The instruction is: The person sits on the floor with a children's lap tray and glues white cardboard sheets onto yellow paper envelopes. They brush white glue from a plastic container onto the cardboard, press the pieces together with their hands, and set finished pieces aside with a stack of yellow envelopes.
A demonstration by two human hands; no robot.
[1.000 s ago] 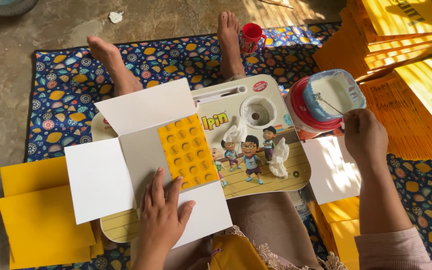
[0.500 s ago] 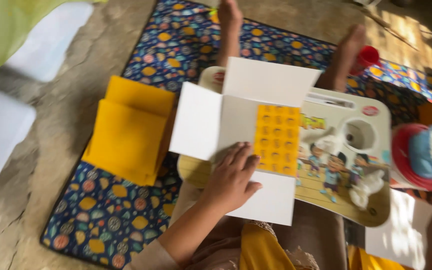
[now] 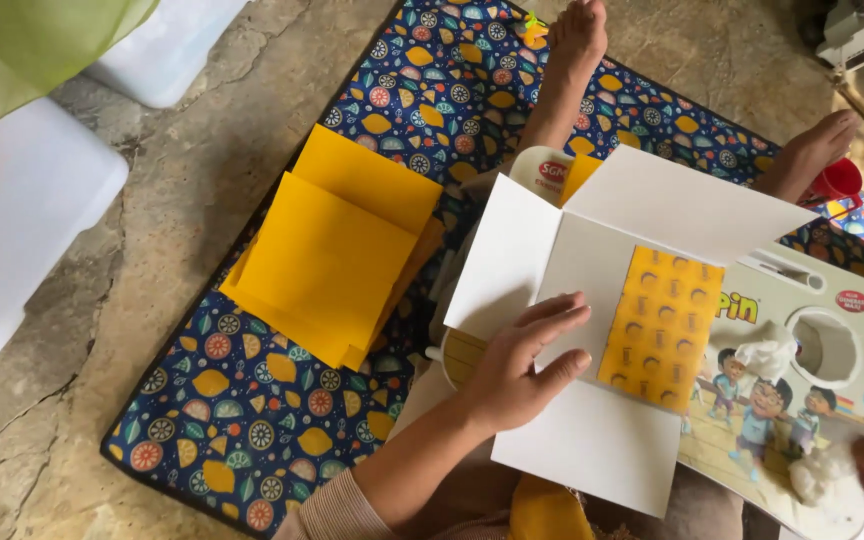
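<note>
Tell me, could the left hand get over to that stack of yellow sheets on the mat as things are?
Probably yes. The left hand rests flat on the white unfolded card, and the stack of yellow sheets lies just to its left on the patterned mat, with nothing between them.

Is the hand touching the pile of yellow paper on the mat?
No, the left hand rests flat on the white unfolded cardboard sheet, apart from the stack of yellow paper sheets.

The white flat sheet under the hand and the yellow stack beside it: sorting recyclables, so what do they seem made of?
White flat sheet: probably matte paperboard, with crisp fold lines and stiff flaps. Yellow stack: likely thin matte card or paper, flat sharp-edged sheets. The left hand presses the white one.
</note>
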